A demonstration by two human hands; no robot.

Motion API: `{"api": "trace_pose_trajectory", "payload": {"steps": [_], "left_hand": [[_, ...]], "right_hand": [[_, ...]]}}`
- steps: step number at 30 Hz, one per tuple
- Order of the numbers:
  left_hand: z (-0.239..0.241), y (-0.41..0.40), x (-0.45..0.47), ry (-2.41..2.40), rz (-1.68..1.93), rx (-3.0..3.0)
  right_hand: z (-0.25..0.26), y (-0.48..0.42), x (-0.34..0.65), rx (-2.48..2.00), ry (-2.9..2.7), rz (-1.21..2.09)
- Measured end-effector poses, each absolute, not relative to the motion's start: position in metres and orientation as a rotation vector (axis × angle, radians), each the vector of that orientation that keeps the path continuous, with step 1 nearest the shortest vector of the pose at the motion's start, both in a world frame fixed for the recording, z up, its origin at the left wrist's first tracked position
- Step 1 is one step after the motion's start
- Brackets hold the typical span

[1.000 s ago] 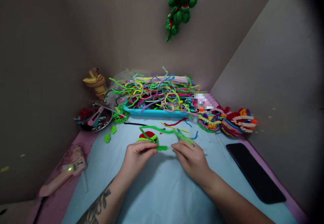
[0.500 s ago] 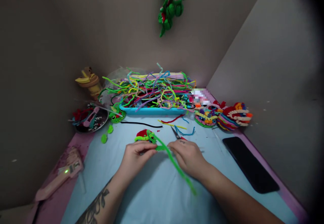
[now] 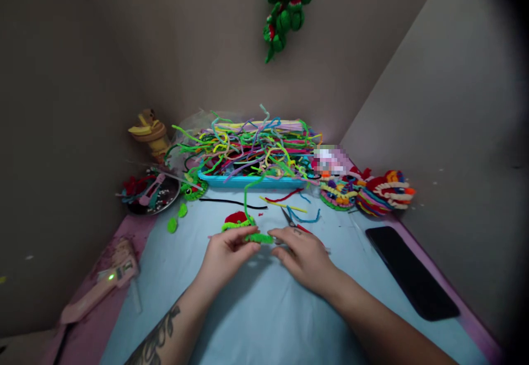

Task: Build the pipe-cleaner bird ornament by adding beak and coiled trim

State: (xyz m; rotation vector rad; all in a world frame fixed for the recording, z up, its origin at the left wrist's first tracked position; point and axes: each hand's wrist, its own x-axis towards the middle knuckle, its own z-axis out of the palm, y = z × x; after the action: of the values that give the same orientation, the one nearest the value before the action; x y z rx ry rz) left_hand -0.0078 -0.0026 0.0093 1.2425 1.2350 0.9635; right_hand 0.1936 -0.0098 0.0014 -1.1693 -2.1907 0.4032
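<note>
The pale blue surface (image 3: 256,321) fills most of your view. At its far edge a blue tray (image 3: 248,181) is heaped with loose pipe cleaners (image 3: 252,147) in many colours. A black phone (image 3: 411,279) lies flat well off to your right, and a pink glue gun (image 3: 101,290) rests on the pink border to your left.

Your left hand (image 3: 225,257) and right hand (image 3: 308,257) meet near the middle of the surface, fingertips almost touching. Each grip is closed to a pinch, thumb against fingers, on the green pipe cleaner (image 3: 259,238). Its thick, fuzzy wound part spans the small gap between your hands, just above the surface, and its thin free end rises from your left fingers toward the tray.

Just beyond your left hand lies a red and green piece (image 3: 236,220). Small scissors (image 3: 291,220) lie just beyond your right fingers.
</note>
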Motion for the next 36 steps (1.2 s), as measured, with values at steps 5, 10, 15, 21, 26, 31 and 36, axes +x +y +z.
{"api": "trace_pose_trajectory", "payload": {"steps": [5,10,15,21,26,31,36], "left_hand": [[0.009,-0.002,-0.012,1.024,0.886,1.162],[0.013,-0.003,-0.015,1.12,0.923,1.547],[0.013,-0.006,-0.015,1.131,1.142,1.952],[0.014,-0.008,-0.013,1.122,1.29,2.087],[0.019,-0.009,-0.013,1.1,1.279,2.101],[0.039,-0.009,-0.011,1.147,1.154,1.932],[0.08,0.005,0.0,1.188,1.055,1.568]], "right_hand": [[-0.001,-0.008,0.196,-1.101,-2.103,0.423],[0.0,-0.009,0.197,-1.049,-2.072,0.427],[0.002,-0.012,0.195,-1.018,-2.034,0.403],[0.005,-0.016,0.19,-1.024,-1.951,0.351],[0.009,-0.018,0.187,-1.038,-1.97,0.489],[0.028,-0.01,0.191,-1.048,-2.061,0.576],[0.07,0.009,0.189,-1.137,-1.991,0.711]]}}
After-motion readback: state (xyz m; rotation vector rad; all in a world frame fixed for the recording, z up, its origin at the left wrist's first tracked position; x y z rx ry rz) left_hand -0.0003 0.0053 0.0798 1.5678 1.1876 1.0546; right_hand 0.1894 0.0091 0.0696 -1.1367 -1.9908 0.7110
